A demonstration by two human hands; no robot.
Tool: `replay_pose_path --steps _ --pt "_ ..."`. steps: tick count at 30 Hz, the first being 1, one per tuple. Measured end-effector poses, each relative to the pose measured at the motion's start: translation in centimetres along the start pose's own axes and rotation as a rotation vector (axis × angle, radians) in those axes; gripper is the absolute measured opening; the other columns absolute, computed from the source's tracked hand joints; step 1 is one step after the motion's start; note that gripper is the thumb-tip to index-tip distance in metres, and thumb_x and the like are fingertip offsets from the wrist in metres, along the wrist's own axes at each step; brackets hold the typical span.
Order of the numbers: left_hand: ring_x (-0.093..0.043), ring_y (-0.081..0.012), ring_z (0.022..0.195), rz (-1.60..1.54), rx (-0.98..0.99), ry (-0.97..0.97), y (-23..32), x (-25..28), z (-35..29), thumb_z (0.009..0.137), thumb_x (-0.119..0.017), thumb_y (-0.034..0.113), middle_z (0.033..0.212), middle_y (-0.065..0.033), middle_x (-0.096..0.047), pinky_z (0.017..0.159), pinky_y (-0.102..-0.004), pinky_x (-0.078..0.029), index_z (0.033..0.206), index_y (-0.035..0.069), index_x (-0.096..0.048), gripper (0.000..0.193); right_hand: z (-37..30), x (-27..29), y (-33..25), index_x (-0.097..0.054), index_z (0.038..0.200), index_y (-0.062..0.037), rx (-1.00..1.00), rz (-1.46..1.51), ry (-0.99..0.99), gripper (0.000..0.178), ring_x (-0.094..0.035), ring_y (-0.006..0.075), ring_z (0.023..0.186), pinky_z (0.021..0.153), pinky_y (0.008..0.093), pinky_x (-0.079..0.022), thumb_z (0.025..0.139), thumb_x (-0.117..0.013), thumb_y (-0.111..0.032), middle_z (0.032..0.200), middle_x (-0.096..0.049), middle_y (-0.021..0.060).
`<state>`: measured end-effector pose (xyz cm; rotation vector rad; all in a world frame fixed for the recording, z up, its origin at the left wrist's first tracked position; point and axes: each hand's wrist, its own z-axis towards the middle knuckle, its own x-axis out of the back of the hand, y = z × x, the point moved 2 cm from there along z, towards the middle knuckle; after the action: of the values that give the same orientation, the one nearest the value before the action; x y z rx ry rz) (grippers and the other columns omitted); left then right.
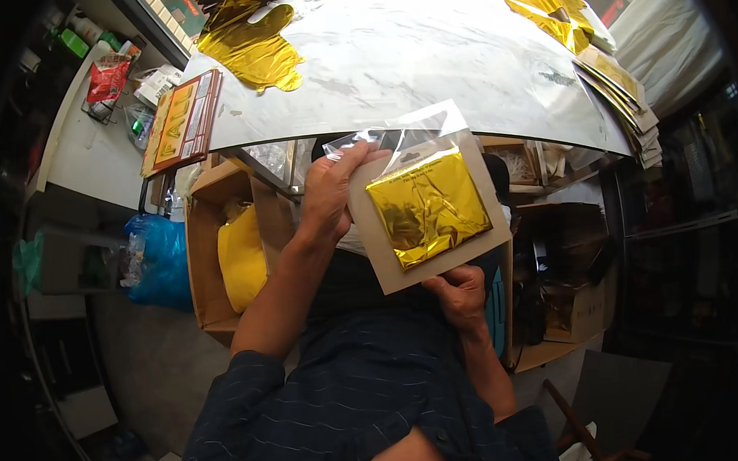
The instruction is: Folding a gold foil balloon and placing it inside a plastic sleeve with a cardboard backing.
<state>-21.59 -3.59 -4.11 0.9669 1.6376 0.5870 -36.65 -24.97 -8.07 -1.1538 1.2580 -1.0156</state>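
Note:
Over my lap, in front of the table's near edge, I hold a grey-brown card (376,259) with a folded gold foil balloon (431,210) lying flat on its face. A clear plastic bag (440,119) is around the card, its loose end standing out past the card's top edge. My left hand (328,195) pinches the bag at the card's upper left, thumb and fingers closed. At the card's lower edge, my right hand (461,295) grips with the thumb in front; its other fingers are partly hidden behind. The card tilts, its right side higher.
Flat gold foil balloons (254,48) lie on the white marbled table (395,64), with another foil balloon (551,15) at the far right. Printed cards (185,123) stack at the left edge, brown cards (627,104) at the right. Cardboard boxes (208,279) and a blue bag (163,260) stand below.

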Motion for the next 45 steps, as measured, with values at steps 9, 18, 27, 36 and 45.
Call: replay_pose_path --steps 9,18,27,36,45 --pt "-0.074 -0.0185 0.091 0.075 -0.097 0.076 1.0 -1.8 1.6 0.105 -0.062 0.015 0.11 -0.018 -0.075 0.082 -0.0301 -0.061 0.122 -0.01 -0.065 0.03 3.4 1.0 -2.2 -0.079 0.105 0.005 -0.059 0.036 -0.017 0.016 -0.071 0.0119 0.089 0.08 0.0252 -0.054 0.091 -0.079 -0.003 0.096 -0.079 0.0095" --pt "-0.074 -0.0137 0.082 0.135 0.09 0.096 1.1 -0.9 0.5 0.107 -0.06 0.02 0.101 -0.0091 -0.076 0.073 -0.029 -0.063 0.119 -0.004 -0.068 0.028 7.9 2.5 -2.5 -0.079 0.108 0.0045 -0.147 0.036 -0.055 0.018 -0.07 0.0113 0.09 0.083 0.0255 -0.055 0.092 -0.078 -0.005 0.098 -0.079 0.0087" --pt "-0.068 -0.018 0.067 1.508 -0.482 0.182 12.3 -2.6 4.6 0.097 -0.074 0.026 0.08 -0.0122 -0.074 0.063 -0.033 -0.053 0.096 -0.001 -0.075 0.027 8.7 3.8 -1.8 -0.079 0.107 0.0045 -0.216 0.038 -0.076 0.018 -0.07 0.0102 0.088 0.081 0.0252 -0.054 0.093 -0.078 -0.006 0.096 -0.079 0.0079" --pt "-0.068 -0.0175 0.083 1.586 -0.278 -0.247 12.8 -6.8 12.8 0.102 -0.066 0.026 0.093 -0.0116 -0.076 0.077 -0.032 -0.054 0.116 -0.003 -0.074 0.033 9.2 2.3 -2.4 -0.079 0.102 0.0033 -0.223 0.118 0.04 0.015 -0.067 0.006 0.078 0.072 0.0209 -0.052 0.093 -0.08 -0.008 0.088 -0.078 0.0049" --pt "-0.071 -0.0174 0.08 1.394 -0.084 -0.345 10.5 -7.2 15.1 0.094 -0.071 0.023 0.089 -0.0132 -0.078 0.08 -0.0317 -0.056 0.11 -0.001 -0.078 0.031 9.7 1.8 -2.0 -0.077 0.099 0.0044 -0.236 0.192 0.103 0.01 -0.066 0.0057 0.078 0.072 0.0198 -0.053 0.094 -0.078 -0.004 0.089 -0.077 0.005"
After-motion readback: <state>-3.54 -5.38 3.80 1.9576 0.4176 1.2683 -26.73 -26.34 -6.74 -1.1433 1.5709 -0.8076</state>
